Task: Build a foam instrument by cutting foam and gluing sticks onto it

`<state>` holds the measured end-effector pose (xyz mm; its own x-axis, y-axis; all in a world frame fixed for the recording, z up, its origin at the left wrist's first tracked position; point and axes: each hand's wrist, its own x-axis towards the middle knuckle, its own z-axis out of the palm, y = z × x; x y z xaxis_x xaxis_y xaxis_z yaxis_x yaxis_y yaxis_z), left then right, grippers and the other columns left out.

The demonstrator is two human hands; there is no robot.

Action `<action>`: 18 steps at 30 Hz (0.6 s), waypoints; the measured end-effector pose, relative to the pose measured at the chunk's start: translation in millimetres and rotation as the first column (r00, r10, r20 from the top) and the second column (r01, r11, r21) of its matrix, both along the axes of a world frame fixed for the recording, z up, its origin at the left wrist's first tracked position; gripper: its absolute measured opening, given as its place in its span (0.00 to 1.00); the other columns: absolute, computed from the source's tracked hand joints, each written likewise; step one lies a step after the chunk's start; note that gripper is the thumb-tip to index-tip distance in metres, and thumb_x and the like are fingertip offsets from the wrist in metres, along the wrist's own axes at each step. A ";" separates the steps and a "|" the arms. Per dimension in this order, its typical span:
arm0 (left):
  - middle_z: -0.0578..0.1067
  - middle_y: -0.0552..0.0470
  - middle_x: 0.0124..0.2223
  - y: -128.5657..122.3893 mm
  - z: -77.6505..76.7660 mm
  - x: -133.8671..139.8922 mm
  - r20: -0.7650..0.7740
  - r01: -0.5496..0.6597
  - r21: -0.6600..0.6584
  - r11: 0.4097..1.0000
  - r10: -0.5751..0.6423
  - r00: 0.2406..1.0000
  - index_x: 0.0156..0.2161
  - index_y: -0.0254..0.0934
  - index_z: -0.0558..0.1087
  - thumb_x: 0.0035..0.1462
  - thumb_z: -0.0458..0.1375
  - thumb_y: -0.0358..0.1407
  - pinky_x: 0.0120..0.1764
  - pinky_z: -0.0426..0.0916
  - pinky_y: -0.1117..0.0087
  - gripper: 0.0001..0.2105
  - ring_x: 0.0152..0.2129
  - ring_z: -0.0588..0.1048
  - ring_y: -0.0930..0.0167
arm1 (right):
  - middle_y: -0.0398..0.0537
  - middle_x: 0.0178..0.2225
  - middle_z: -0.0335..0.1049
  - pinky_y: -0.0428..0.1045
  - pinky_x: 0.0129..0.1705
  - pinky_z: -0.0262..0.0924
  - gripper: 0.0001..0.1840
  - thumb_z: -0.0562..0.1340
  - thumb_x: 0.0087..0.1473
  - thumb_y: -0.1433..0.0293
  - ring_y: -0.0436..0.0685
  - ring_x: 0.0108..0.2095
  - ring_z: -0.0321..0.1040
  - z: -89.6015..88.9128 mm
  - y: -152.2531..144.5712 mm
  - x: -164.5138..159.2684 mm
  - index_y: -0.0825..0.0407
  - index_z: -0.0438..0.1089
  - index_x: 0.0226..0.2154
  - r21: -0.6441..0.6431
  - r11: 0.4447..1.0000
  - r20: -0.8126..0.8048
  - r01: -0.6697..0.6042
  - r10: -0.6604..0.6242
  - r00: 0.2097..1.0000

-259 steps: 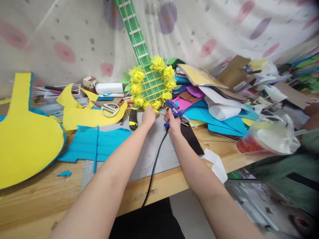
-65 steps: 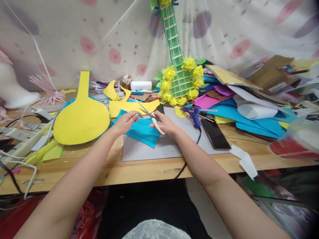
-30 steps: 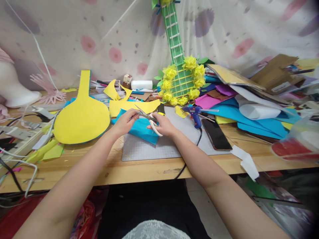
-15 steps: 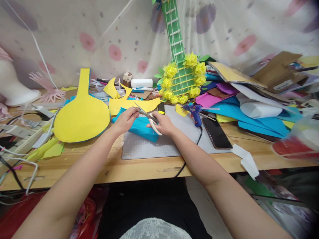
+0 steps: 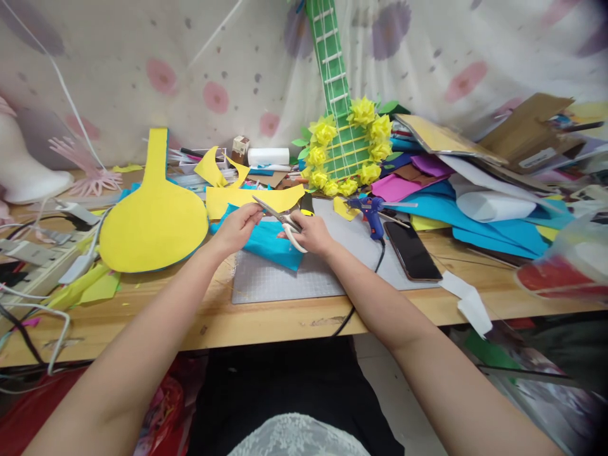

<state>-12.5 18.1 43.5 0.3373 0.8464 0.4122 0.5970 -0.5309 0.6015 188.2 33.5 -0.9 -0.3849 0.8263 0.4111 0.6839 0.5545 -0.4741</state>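
Note:
My right hand [image 5: 310,233] grips a pair of scissors [image 5: 290,232] by the white handles, with the blades pointing up and left. Close to the blade tips, my left hand [image 5: 239,228] is closed in a pinch; whatever its fingertips hold is too small or hidden to make out. Under both hands lies a piece of blue sheet [image 5: 280,248] on a grey cutting mat [image 5: 285,285]. Just behind the hands is a yellow offcut [image 5: 228,201] with a curved edge. To the left lies a yellow guitar-like cutout [image 5: 154,228] with blue beneath it.
A green paper guitar [image 5: 339,82] with yellow flowers leans at the back. A blue glue gun [image 5: 370,212] and a phone [image 5: 412,251] lie right of the mat. Coloured sheets [image 5: 475,215] pile up farther right, near a clear cup [image 5: 565,269]. Cables crowd the left edge.
The view has shifted slightly. The scissors' blades look closer together than before, while both hands stay in nearly the same place.

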 end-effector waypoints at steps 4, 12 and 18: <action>0.68 0.52 0.28 0.0 -0.6 -1.8 -0.010 -0.010 -0.001 1.000 0.010 1.000 0.30 0.35 0.66 0.54 0.46 0.35 0.33 0.62 0.73 0.09 0.28 0.67 0.73 | 0.42 0.22 0.63 0.44 0.26 0.44 0.21 0.57 0.44 0.49 0.49 0.23 0.57 0.2 -0.2 -1.0 0.51 0.60 0.25 -0.031 0.999 -0.036 0.013 -0.014 0.999; 0.64 0.54 0.25 -2.3 5.2 1.8 -0.053 0.042 -0.029 0.999 -0.044 0.998 0.25 0.37 0.60 0.56 0.43 0.37 0.30 0.59 0.73 0.11 0.24 0.63 0.74 | 0.43 0.27 0.65 0.44 0.28 0.46 0.20 0.55 0.46 0.51 0.51 0.26 0.59 2.9 -0.6 0.7 0.51 0.60 0.31 -0.064 0.995 -0.030 -0.073 0.071 0.997; 0.63 0.54 0.24 -0.4 4.6 -1.1 -0.085 0.052 -0.091 0.995 -0.060 0.995 0.23 0.37 0.59 0.56 0.43 0.39 0.29 0.58 0.72 0.13 0.24 0.63 0.74 | 0.42 0.23 0.62 0.44 0.26 0.43 0.20 0.57 0.45 0.51 0.50 0.24 0.57 2.3 1.1 1.9 0.51 0.59 0.26 -0.009 1.000 0.008 -0.025 0.025 1.000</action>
